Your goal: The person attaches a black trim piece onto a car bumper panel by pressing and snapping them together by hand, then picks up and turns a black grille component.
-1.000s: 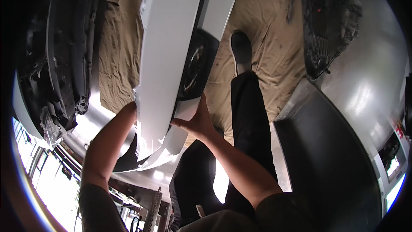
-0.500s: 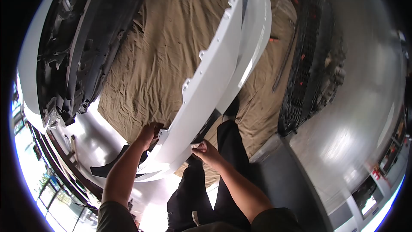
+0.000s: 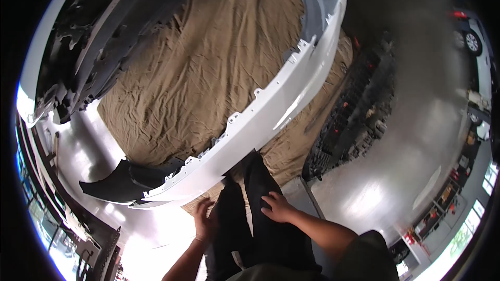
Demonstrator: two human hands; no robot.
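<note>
A long white car bumper cover [image 3: 255, 120] curves across the view, its upper edge lined with small mounting tabs. Black trim [image 3: 107, 183] shows at its lower left end. My left hand [image 3: 204, 220] is beside my left thigh, below the bumper, with its fingers apart and nothing in them. Over my right thigh lies my right hand [image 3: 277, 207], empty, fingers spread and loosely bent. Both hands are apart from the bumper.
A brown crumpled cloth [image 3: 151, 109] lies under the bumper. Dark car parts [image 3: 99, 47] stand at the upper left. On the right, a black part with a mesh-like surface [image 3: 349, 119] rests along the cloth's edge. Shiny floor [image 3: 364, 203] extends beyond, with shelves [image 3: 442, 198] farther right.
Both hands have let go of the bumper and drawn back toward my legs. The bumper now lies more slanted in view, its near end farther left, as my head view has shifted.
</note>
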